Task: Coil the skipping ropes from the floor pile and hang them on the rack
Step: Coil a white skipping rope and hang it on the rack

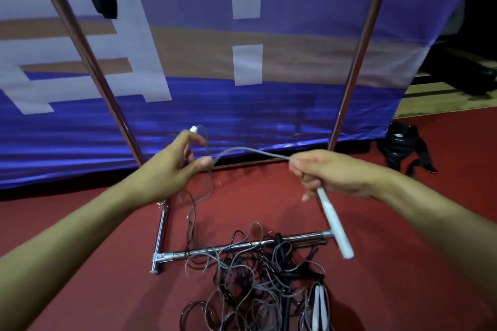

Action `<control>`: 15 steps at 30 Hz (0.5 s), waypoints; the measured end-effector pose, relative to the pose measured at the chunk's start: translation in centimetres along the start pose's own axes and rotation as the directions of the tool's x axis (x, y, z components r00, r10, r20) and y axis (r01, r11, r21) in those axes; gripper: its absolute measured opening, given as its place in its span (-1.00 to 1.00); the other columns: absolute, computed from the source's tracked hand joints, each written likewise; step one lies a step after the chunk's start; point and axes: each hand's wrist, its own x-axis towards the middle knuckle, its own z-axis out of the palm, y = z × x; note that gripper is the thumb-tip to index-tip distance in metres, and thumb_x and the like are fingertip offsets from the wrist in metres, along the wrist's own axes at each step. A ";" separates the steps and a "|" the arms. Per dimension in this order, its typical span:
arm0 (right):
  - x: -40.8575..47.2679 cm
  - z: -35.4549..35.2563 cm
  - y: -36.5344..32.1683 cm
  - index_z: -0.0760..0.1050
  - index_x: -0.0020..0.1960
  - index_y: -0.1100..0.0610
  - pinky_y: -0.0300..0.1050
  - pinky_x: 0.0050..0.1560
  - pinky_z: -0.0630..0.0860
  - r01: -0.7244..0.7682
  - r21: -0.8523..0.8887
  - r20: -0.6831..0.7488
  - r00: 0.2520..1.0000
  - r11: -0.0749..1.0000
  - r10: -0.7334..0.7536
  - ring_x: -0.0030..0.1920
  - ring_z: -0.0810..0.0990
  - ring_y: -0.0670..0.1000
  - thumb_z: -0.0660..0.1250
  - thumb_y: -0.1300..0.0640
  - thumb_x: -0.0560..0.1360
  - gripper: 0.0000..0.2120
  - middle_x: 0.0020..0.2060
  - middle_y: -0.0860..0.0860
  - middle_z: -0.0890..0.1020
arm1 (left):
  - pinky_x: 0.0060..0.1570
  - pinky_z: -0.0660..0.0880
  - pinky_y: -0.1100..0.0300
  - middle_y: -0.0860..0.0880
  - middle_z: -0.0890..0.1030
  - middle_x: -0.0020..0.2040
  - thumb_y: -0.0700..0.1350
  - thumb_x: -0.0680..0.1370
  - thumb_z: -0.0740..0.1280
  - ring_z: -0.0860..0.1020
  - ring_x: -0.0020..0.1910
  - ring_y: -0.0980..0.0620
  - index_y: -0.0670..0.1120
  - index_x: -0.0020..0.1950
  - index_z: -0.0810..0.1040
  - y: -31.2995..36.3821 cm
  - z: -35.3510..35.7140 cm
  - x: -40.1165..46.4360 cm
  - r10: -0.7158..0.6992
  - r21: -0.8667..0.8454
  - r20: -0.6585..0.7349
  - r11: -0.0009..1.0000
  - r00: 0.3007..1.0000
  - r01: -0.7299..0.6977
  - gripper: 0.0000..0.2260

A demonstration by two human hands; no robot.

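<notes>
Early days — first grey rope in hand
Both hands (172,166) (330,172) grip one rope (250,150); floor pile (258,277) remains — rack (242,246) nearly bare.

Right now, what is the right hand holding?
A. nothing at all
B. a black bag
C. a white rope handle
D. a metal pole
C: the right hand has its fingers curled round a white rope handle, which sticks down out of its grip, with the grey rope running across to the left hand.
</notes>
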 end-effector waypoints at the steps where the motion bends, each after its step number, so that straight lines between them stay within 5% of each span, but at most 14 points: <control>1: 0.2 0.5 -0.6 0.39 -0.14 0.11 -0.10 -0.16 0.51 0.006 0.122 -0.059 0.998 0.993 0.001 -0.43 0.18 -0.09 0.11 0.05 0.73 -0.70 -0.42 -0.06 0.19 | -0.25 0.47 0.17 0.01 0.38 -0.22 0.09 0.65 0.31 0.37 -0.32 0.12 0.10 0.31 0.32 0.6 0.2 0.0 0.003 -0.049 -0.046 0.999 0.999 -0.005 -0.71; 4: 0.6 2.1 -2.6 0.43 -0.09 0.15 -0.20 -0.32 0.40 0.017 0.556 -0.110 0.993 0.831 0.053 -0.44 0.22 -0.10 0.12 0.12 0.73 -0.74 -0.41 -0.05 0.26 | -0.32 0.45 0.20 -0.16 0.51 -0.21 -0.16 0.70 0.23 0.46 -0.36 0.04 0.01 0.44 0.19 2.4 0.8 -0.2 -0.014 -0.235 -0.112 0.972 0.994 -0.013 -0.64; 6: 0.8 3.3 -3.7 0.44 -0.10 0.15 -0.21 -0.31 0.39 0.021 0.749 -0.097 0.992 0.663 0.079 -0.40 0.30 -0.08 0.13 0.13 0.71 -0.75 -0.38 -0.02 0.34 | -0.25 0.52 0.27 -0.12 0.62 -0.16 -0.23 0.70 0.23 0.59 -0.30 0.09 -0.13 0.34 0.35 4.2 1.8 -0.5 -0.049 -0.413 -0.027 0.910 0.998 0.033 -0.78; 8: 1.2 4.3 -4.4 0.43 -0.12 0.13 -0.20 -0.27 0.36 0.066 0.818 -0.138 0.987 0.571 0.083 -0.38 0.33 -0.06 0.12 0.11 0.72 -0.73 -0.35 0.00 0.40 | -0.08 0.62 0.27 -0.17 0.71 -0.05 -0.25 0.68 0.26 0.70 -0.13 0.07 -0.25 0.17 0.52 5.9 3.0 -0.9 -0.045 -0.514 0.127 0.851 0.991 0.105 -0.88; 11: 1.8 5.4 -5.0 0.41 -0.11 0.12 -0.18 -0.29 0.29 0.166 0.824 -0.256 0.962 0.541 0.096 -0.37 0.28 -0.05 0.11 0.09 0.73 -0.73 -0.33 0.00 0.40 | 0.19 0.63 -0.03 -0.18 0.73 0.06 -0.16 0.66 0.33 0.70 0.13 -0.11 -0.19 0.19 0.61 7.2 4.4 -1.3 0.008 -0.496 0.247 0.860 0.969 0.120 -0.84; 15: 2.1 5.9 -5.1 0.47 -0.07 0.14 -0.19 -0.24 0.33 0.220 0.840 -0.336 0.929 0.497 0.157 -0.36 0.32 -0.06 0.17 0.10 0.72 -0.76 -0.32 0.00 0.45 | 0.11 0.62 -0.01 -0.06 0.75 -0.08 -0.15 0.64 0.38 0.72 -0.05 0.03 -0.07 0.11 0.67 7.8 5.2 -1.0 -0.004 -0.412 0.211 0.906 0.977 0.093 -0.91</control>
